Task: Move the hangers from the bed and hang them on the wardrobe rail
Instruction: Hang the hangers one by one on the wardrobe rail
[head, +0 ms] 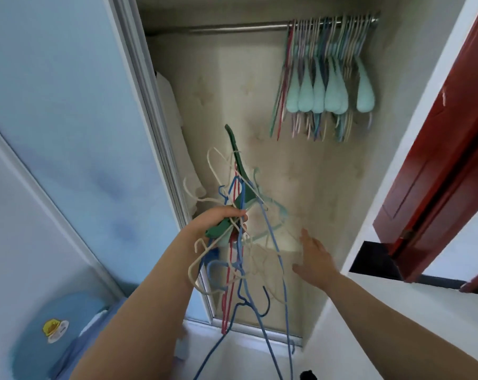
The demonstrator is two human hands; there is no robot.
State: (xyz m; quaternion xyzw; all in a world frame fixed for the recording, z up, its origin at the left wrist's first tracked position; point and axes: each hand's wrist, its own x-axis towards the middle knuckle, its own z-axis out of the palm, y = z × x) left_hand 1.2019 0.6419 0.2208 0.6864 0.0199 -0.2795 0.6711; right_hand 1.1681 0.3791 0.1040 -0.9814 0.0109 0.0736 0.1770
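Note:
My left hand (218,219) grips a tangled bunch of hangers (239,242) in front of the open wardrobe: blue, red and cream wire ones, a dark green plastic one and a pale teal one. Some dangle down below my forearm. To the right of the bunch, my right hand (313,260) has straight fingers that reach toward the hangers, at or just short of them. High at the back runs the metal wardrobe rail (232,28). Several hung hangers (328,75), many with teal padded ends, crowd its right end.
The wardrobe's pale blue sliding door (68,119) stands at the left, with folded white fabric (172,111) inside behind its frame. A dark red door (438,160) is at the right beside a white wall. The rail's left part is bare.

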